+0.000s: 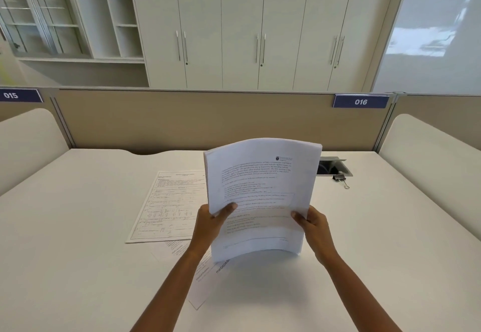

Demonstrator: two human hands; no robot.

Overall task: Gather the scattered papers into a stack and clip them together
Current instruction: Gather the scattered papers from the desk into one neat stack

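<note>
Several pale cabinets (pixel 260 19) lined the far wall, behind a tan partition (pixel 182 118) that closed off the far edge of the white counter (pixel 78 253). Above the counter's middle, a stack (pixel 260 188) of printed papers was held upright and slightly bowed, its printed face toward the camera and its lower edge raised off the counter. Left of the stack, a form (pixel 169 206) lay flat on the counter. More sheets (pixel 200 287) lay nearer, partly under the form and the left forearm. The left hand (pixel 212 221) pinched the stack's left edge, thumb pressed on the front face and the fingers behind, out of sight. The right hand (pixel 313 223) pinched the right edge the same way, thumb in front and fingers hidden behind the paper. On the far right, a hatch (pixel 335 166) was set into the counter, partly behind the stack. A black clip (pixel 341 179) lay on the counter just beside the hatch, well apart from both hands.
</note>
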